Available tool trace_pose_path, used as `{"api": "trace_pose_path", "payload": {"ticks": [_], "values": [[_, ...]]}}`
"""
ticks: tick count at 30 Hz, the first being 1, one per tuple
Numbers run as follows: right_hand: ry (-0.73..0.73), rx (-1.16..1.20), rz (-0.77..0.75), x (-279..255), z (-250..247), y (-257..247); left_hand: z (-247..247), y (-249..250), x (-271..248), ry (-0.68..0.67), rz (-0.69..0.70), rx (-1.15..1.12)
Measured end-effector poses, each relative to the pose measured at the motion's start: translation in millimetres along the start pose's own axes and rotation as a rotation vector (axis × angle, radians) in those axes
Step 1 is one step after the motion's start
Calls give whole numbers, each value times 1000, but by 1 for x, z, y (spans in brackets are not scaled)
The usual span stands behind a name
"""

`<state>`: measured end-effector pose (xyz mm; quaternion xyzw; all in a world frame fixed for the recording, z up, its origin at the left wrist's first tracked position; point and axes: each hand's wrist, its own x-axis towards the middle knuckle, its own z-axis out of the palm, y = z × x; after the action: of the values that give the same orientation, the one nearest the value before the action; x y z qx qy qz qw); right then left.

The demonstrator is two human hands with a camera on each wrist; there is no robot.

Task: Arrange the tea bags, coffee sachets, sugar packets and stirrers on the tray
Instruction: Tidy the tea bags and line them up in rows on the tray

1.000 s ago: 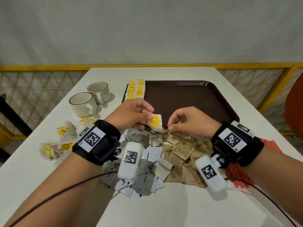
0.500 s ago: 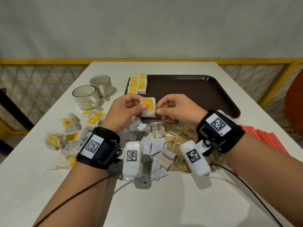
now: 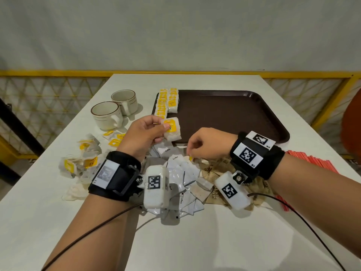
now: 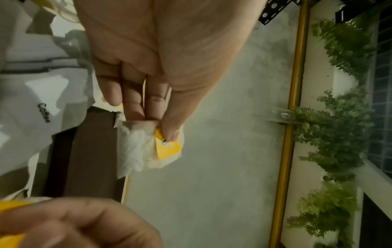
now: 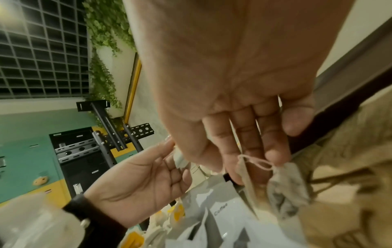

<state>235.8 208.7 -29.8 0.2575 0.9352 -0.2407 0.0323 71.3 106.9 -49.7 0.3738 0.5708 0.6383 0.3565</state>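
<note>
My left hand (image 3: 166, 127) pinches a white tea bag (image 3: 172, 131) with a yellow tag between thumb and fingers, just above the near-left corner of the dark brown tray (image 3: 234, 114). The left wrist view shows the same tea bag (image 4: 135, 147) hanging from the fingertips. My right hand (image 3: 192, 156) is down in the pile, pinching the yellow tag of a second tea bag; in the right wrist view that second tea bag (image 5: 286, 184) dangles by its string from the fingers. Rows of tea bags (image 3: 168, 102) lie along the tray's left edge.
White coffee sachets (image 3: 181, 184) and brown sugar packets (image 3: 214, 173) are heaped under my wrists. Loose tea bags (image 3: 84, 159) lie at the left. Red stirrers (image 3: 312, 163) lie at the right. Two cups (image 3: 106, 114) stand left of the tray.
My right hand let go of the first tea bag and dropped to the pile, where it took another tag. My left hand carried the first tea bag forward to the tray's corner.
</note>
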Motion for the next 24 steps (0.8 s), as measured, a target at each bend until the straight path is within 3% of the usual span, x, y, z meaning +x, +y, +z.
{"api": "trace_pose_path", "payload": {"ticks": [6,10,12,17,24], "values": [[261,132,-72,-10,-14,7,2,-1,-1,40,49,9],[61,284,-200,-33,-34,-8,2,1,-2,32,88,5],[69,281,-234,-38,-37,-14,5,3,-4,-14,89,-38],[316,411,-180,-32,-28,-15,12,5,-9,-129,100,-14],[403,526,-113,-25,-18,-15,16,5,-11,-161,90,-16]]}}
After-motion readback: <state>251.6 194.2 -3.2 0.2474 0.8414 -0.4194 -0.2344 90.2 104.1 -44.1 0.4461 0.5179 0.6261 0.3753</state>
